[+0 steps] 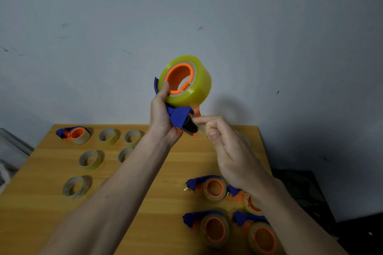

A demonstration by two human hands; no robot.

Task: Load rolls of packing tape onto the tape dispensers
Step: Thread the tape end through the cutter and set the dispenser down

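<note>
Left hand (163,118) grips raised dispenser (180,118) carrying tape roll (192,83) | right hand (223,143) pinches tape end at dispenser mouth | spare rolls (91,159) on tabletop (51,203)

Both bare forearms reach up from the lower edge toward the middle of the frame. The left hand (163,116) sits just left of centre, raised, palm turned right, its fingers curled around a tape dispenser (180,118) and its thumb pointing up against the side of the mounted roll. The right hand (226,147) lies lower and to the right, back facing the camera, thumb and forefinger pinched together at the dispenser's lower end, the other fingers curled.
</note>
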